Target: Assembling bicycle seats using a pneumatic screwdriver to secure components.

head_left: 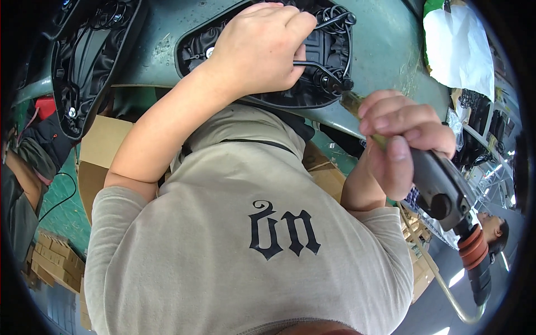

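Observation:
An upturned black bike saddle (329, 101) lies on the green work table with its underside facing up. My left hand (259, 47) is closed around the bent black rail frame (312, 65) over the saddle; two rod arms stick out past my fingers to the right. Coil springs (329, 82) sit beneath the arm ends at the saddle's wide right end. In my right hand (405, 131) is a dark air screwdriver (441, 187), held at a slant. Its front end reaches the near spring's corner, where the tip is hard to make out.
Another upturned saddle (92, 61) rests at the table's left end. White sheeting (460, 47) lies at the right edge. An air hose (441, 279) loops below the screwdriver. Cardboard boxes (106, 142) stand under the table. Other people show at the far left and far right.

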Motion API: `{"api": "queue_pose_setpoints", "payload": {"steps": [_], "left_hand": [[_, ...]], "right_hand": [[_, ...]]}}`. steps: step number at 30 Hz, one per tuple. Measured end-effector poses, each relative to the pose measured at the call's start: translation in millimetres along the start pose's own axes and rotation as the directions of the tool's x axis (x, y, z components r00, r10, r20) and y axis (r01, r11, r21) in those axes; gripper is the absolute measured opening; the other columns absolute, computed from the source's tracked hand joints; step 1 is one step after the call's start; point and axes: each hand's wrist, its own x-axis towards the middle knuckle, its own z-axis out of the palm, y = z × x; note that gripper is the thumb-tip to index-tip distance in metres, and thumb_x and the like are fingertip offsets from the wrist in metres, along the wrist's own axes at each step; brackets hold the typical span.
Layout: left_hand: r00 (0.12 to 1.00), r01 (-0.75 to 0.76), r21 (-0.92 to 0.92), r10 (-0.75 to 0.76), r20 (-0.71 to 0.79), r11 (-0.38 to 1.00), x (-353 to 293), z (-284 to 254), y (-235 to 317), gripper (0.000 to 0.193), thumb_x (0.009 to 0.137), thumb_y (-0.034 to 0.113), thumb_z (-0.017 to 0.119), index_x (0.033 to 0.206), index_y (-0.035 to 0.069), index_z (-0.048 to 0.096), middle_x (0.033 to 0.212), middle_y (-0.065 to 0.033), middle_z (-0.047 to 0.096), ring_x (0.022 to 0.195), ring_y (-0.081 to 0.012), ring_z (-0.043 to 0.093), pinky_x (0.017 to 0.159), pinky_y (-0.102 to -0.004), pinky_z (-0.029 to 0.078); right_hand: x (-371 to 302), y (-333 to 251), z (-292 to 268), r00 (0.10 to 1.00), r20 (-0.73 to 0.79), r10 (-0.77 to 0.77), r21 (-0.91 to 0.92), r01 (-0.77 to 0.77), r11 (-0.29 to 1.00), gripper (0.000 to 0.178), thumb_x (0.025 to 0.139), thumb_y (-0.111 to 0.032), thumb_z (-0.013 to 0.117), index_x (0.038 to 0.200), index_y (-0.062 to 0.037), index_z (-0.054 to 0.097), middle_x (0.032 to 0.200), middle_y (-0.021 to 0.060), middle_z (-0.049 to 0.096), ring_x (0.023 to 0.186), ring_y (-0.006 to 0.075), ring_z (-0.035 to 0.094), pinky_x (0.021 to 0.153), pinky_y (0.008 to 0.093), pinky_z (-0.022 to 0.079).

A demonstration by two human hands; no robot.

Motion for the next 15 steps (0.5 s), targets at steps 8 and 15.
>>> {"api": "queue_pose_setpoints", "payload": {"steps": [8,15], "left_hand": [[0.999,-0.008,-0.031,0.006,-0.047,0.999,-7,3,-4,0.026,0.069,0.006,0.071,0.093,0.006,0.062,0.085,-0.0108,0.067,0.083,-0.0305,0.07,0.085,-0.0416,0.058],[0.96,-0.033,-0.246,0.099,0.261,0.969,-11,-34,-19,0.037,0.07,-0.008,0.062,0.106,0.004,0.064,0.096,-0.0124,0.067,0.095,-0.0366,0.067,0.081,-0.0464,0.054]], "right_hand": [[7,-45,-29,0.981,0.143,-0.128,0.049,0.122,0.991,0.045,0.097,-0.011,0.059,0.14,-0.004,0.049,0.114,0.0209,0.06,0.073,0.0218,0.065,0.069,0.0424,0.057],[14,-57,-58,0.988,0.135,-0.077,0.118,0.061,0.991,0.047,0.096,-0.02,0.047,0.137,-0.0021,0.059,0.116,0.018,0.055,0.082,0.0211,0.061,0.076,0.0427,0.046]]}}
